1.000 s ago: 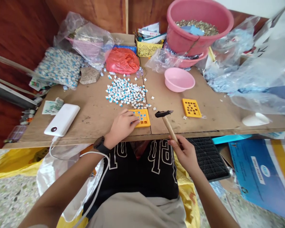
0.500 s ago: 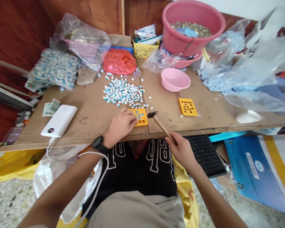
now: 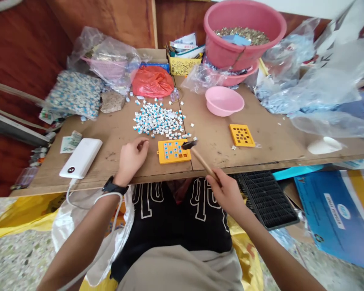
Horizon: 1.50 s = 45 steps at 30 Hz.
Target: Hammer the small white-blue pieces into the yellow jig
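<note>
My right hand (image 3: 226, 190) is closed around the wooden handle of a small hammer (image 3: 202, 159). Its dark head hovers over the upper right part of a yellow tray (image 3: 161, 158), hiding some of it; whether it touches cannot be told. Small white-and-blue pieces (image 3: 170, 150) sit in several of the tray's square slots, while brown shows in slots at the lower right. To the left of the tray, apart from it, my left hand (image 3: 133, 159) rests on the table with curled fingers, their inner side hidden. Beyond lies a heap of loose white-and-blue pieces (image 3: 157, 119).
A second yellow tray (image 3: 242, 135) lies to the right, below a pink bowl (image 3: 224, 101). A white power bank (image 3: 81, 157) with a cable stands left. Behind are a red bag (image 3: 152, 82), a large pink tub (image 3: 245, 52) and a filled plastic bag (image 3: 74, 93). The table edge (image 3: 157, 178) runs close to me.
My left hand has left the tray and moved left, its fingers now curled. The hammer has shifted left, its head now over the tray instead of beside it.
</note>
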Tool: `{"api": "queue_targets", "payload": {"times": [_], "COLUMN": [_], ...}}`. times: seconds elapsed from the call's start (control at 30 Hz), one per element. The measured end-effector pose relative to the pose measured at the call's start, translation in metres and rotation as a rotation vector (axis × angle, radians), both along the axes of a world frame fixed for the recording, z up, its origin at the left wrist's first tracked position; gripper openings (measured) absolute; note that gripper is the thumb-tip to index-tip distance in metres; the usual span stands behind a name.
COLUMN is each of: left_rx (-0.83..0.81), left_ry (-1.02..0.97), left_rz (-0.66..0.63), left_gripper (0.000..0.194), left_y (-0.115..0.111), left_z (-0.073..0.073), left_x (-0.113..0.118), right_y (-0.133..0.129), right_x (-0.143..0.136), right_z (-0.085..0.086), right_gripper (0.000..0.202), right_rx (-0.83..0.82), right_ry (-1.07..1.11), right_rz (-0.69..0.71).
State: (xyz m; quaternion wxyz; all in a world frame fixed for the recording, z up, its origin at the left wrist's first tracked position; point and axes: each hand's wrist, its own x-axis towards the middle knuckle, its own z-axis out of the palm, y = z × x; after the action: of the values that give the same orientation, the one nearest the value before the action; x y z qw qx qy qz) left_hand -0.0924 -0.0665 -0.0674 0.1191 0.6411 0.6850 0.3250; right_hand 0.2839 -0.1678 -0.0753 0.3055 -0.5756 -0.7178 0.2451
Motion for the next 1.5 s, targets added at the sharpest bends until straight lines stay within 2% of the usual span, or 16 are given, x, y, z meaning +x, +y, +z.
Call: {"api": "queue_targets", "payload": {"times": [0.1, 0.27, 0.33, 0.57, 0.8, 0.97, 1.07, 1.23, 1.37, 1.5], "left_rx": [-0.019, 0.043, 0.025, -0.04, -0.089, -0.094, -0.036, -0.022, -0.015, -0.032], "left_ry": [0.074, 0.224, 0.293, 0.32, 0.298, 0.301, 0.167, -0.117, -0.028, 0.09], "left_rz": [0.016, -0.215, -0.239, -0.136, -0.17, -0.063, -0.072, -0.241, -0.368, -0.379], "left_gripper": [0.032, 0.034, 0.035, 0.032, 0.036, 0.027, 0.023, 0.018, 0.014, 0.019], "left_y": [0.019, 0.042, 0.046, 0.047, 0.043, 0.031, 0.022, 0.001, -0.009, -0.009], "left_z": [0.005, 0.007, 0.007, 0.013, 0.015, 0.022, 0.026, 0.024, 0.019, 0.013], "left_x": [-0.004, -0.001, -0.002, -0.007, -0.013, -0.018, -0.001, 0.057, 0.092, 0.1], "right_y": [0.004, 0.012, 0.013, 0.01, 0.011, 0.011, 0.011, 0.011, 0.01, 0.007], "right_x": [0.009, 0.017, 0.02, 0.021, 0.024, 0.022, 0.02, 0.021, 0.022, 0.021], "right_z": [-0.006, -0.027, -0.033, -0.042, -0.042, -0.039, -0.04, -0.04, -0.034, -0.03], "right_gripper": [0.034, 0.042, 0.045, 0.048, 0.048, 0.047, 0.05, 0.054, 0.051, 0.048], "right_rx": [-0.006, -0.085, -0.106, -0.123, -0.143, -0.139, -0.144, -0.141, -0.152, -0.149], "right_ry": [0.092, 0.222, 0.272, 0.353, 0.33, 0.292, 0.298, 0.298, 0.284, 0.26], "right_rz": [-0.112, -0.156, -0.158, -0.172, -0.164, -0.163, -0.175, -0.178, -0.165, -0.159]}}
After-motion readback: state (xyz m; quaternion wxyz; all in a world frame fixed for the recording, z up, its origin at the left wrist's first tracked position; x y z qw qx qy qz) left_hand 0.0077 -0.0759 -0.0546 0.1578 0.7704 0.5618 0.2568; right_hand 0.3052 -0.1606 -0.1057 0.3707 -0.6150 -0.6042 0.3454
